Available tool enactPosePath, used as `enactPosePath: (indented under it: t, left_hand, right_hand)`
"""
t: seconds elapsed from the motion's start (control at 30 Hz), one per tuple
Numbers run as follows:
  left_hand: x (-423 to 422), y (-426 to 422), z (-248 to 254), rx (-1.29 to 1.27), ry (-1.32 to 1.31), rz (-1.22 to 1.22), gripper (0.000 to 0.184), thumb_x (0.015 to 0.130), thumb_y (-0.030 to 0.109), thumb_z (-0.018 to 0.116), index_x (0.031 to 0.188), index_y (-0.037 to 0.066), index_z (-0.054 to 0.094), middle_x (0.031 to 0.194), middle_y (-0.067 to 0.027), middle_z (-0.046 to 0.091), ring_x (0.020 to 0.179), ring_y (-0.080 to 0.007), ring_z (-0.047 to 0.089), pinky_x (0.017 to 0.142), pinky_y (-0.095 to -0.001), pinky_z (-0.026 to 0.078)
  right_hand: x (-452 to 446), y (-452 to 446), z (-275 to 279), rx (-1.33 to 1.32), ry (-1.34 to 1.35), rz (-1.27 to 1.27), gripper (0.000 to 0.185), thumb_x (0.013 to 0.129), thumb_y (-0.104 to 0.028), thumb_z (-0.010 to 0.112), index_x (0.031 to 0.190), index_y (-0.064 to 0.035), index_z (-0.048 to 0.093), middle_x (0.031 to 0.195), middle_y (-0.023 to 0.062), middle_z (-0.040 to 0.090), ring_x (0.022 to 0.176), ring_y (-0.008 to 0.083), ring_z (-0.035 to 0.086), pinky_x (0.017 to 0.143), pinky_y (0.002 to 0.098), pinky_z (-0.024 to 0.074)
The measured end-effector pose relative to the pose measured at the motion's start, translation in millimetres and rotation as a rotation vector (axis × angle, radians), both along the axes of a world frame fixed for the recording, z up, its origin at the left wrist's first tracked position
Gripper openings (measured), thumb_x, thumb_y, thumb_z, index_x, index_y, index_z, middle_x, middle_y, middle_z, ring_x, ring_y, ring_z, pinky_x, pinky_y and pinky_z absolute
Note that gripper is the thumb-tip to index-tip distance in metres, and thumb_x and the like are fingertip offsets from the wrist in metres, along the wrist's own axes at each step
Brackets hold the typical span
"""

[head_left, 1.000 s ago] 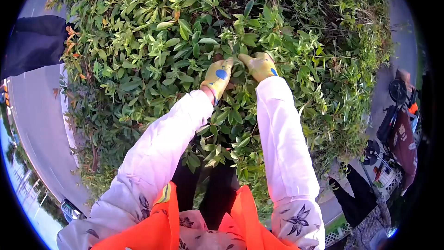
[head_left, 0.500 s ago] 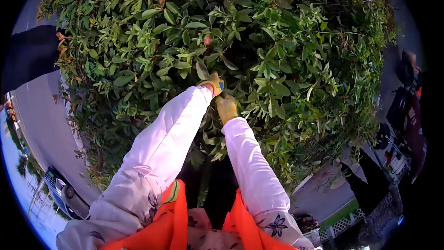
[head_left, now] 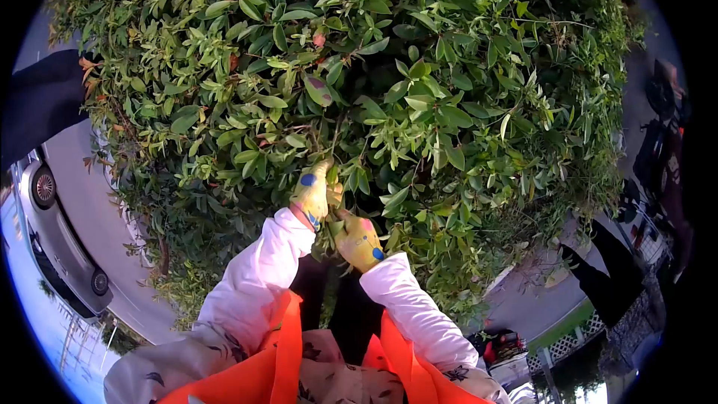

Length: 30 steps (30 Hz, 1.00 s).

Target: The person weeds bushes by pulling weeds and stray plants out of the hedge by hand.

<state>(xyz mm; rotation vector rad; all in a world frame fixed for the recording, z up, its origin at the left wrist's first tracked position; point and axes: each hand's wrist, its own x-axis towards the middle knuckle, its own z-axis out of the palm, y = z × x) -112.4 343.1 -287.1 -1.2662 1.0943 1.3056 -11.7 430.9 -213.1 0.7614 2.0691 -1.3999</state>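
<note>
A dense leafy hedge point(head_left: 441, 116) fills the middle of the view. My left hand point(head_left: 310, 193), in a yellow glove with blue spots, is closed around a thin branch point(head_left: 336, 135) at the hedge's near side. Just below and to the right, my right hand point(head_left: 360, 242), gloved alike, has its fingers curled at the lower part of the same branch, close to the left hand. Leaves and the gloves partly hide where the fingers meet it. A leaf with a purple patch point(head_left: 318, 91) stands above the left hand.
On the left, a silver car point(head_left: 67, 232) is on the grey road point(head_left: 112, 217). Dark shapes, perhaps a parked motorbike point(head_left: 662, 157), stand at the right. A white lattice fence point(head_left: 557, 343) borders green ground at lower right. Dark-clothed legs point(head_left: 606, 269) show beside the hedge.
Both hands have come down and back toward my body, elbows more bent, and they are slightly further apart. The silver car shows further up along the road at left.
</note>
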Motion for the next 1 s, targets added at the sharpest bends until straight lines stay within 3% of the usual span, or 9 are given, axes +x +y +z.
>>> enactPosePath:
  t: [0.2, 0.27, 0.4, 0.47, 0.57, 0.73, 0.8, 0.83, 1.0]
  left_hand:
    - [-54.0, -46.2, 169.9, -0.133, 0.359, -0.208, 0.026, 0.090, 0.033, 0.053, 0.081, 0.009, 0.051, 0.053, 0.0029, 0.036, 0.042, -0.0097, 0.038, 0.039, -0.0221, 0.027]
    - [-57.4, -69.4, 199.8, -0.060, 0.360, -0.312, 0.028, 0.089, 0.035, 0.055, 0.079, 0.009, 0.053, 0.056, 0.0033, 0.044, 0.044, -0.0081, 0.042, 0.041, -0.0231, 0.031]
    - [-49.4, -84.2, 254.2, -0.261, 0.519, -0.592, 0.031, 0.091, 0.035, 0.053, 0.084, 0.005, 0.056, 0.062, 0.0035, 0.046, 0.054, -0.0040, 0.041, 0.049, -0.0211, 0.031]
    - [-46.2, -88.0, 270.3, -0.284, 0.538, -0.660, 0.030, 0.092, 0.034, 0.053, 0.085, 0.005, 0.057, 0.064, 0.0035, 0.047, 0.056, -0.0041, 0.041, 0.050, -0.0208, 0.031]
    - [-44.3, -76.7, 282.6, -0.255, 0.502, -0.693, 0.029, 0.092, 0.032, 0.053, 0.087, 0.004, 0.058, 0.067, 0.0039, 0.048, 0.059, -0.0040, 0.042, 0.052, -0.0200, 0.032]
    - [-25.4, -37.3, 242.2, 0.011, 0.261, -0.305, 0.016, 0.090, 0.024, 0.056, 0.086, 0.008, 0.056, 0.062, 0.0081, 0.042, 0.049, -0.0007, 0.035, 0.043, -0.0179, 0.024]
    - [0.8, -24.1, 178.8, 0.100, 0.246, -0.101, 0.016, 0.089, 0.024, 0.058, 0.087, 0.009, 0.054, 0.054, 0.0084, 0.032, 0.041, -0.0024, 0.028, 0.040, -0.0194, 0.021]
    - [4.6, -9.0, 155.0, 0.099, 0.252, -0.098, 0.015, 0.089, 0.024, 0.058, 0.088, 0.009, 0.054, 0.057, 0.0085, 0.033, 0.043, -0.0025, 0.030, 0.041, -0.0200, 0.022]
    - [34.8, 70.4, 48.5, 0.166, 0.160, -0.066, 0.020, 0.088, 0.029, 0.058, 0.094, 0.010, 0.056, 0.070, 0.0017, 0.055, 0.053, -0.0077, 0.044, 0.044, -0.0228, 0.034]
  right_hand:
    - [-102.4, 62.8, 76.6, 0.202, 0.540, 0.058, 0.015, 0.081, -0.017, 0.063, 0.092, -0.0088, 0.058, 0.068, 0.0083, 0.057, 0.060, 0.0298, 0.058, 0.054, 0.0399, 0.0461]
    - [-149.7, 78.9, 61.1, 0.502, 0.592, 0.284, 0.017, 0.085, -0.016, 0.053, 0.100, -0.0078, 0.057, 0.094, 0.0123, 0.059, 0.093, 0.0308, 0.056, 0.081, 0.0426, 0.0443]
    - [-179.2, 109.4, -7.8, 0.959, 0.110, 0.894, 0.039, 0.087, -0.019, 0.049, 0.119, 0.0016, 0.053, 0.117, 0.0175, 0.055, 0.114, 0.0341, 0.047, 0.088, 0.0441, 0.0387]
    - [-151.6, 127.4, -34.5, 0.968, -0.019, 0.883, 0.036, 0.080, -0.017, 0.056, 0.112, 0.0001, 0.057, 0.095, 0.0132, 0.065, 0.091, 0.0271, 0.061, 0.075, 0.0327, 0.0494]
    - [-117.7, 148.6, -34.1, 0.629, -0.253, 0.823, 0.030, 0.083, -0.022, 0.057, 0.106, -0.0032, 0.061, 0.096, 0.0154, 0.066, 0.089, 0.0344, 0.063, 0.073, 0.0425, 0.0519]
    - [-72.5, 159.9, -64.9, 0.762, -0.409, 0.671, 0.039, 0.086, -0.032, 0.055, 0.118, -0.0094, 0.055, 0.112, 0.0140, 0.061, 0.101, 0.0361, 0.059, 0.085, 0.0498, 0.0469]
    - [-47.6, 156.7, -81.2, 1.000, -0.010, 0.451, 0.029, 0.084, -0.018, 0.054, 0.110, -0.0077, 0.060, 0.105, 0.0172, 0.063, 0.095, 0.0352, 0.060, 0.082, 0.0391, 0.0493]
    - [-52.7, 156.4, -69.7, 0.889, -0.294, 0.620, 0.051, 0.085, -0.033, 0.057, 0.130, -0.0123, 0.046, 0.130, 0.0158, 0.047, 0.120, 0.0310, 0.047, 0.094, 0.0473, 0.0422]
    - [-22.0, 140.2, -124.8, 0.870, -0.141, 0.328, 0.031, 0.089, -0.025, 0.048, 0.109, -0.0035, 0.059, 0.106, 0.0159, 0.060, 0.095, 0.0318, 0.059, 0.083, 0.0381, 0.0481]
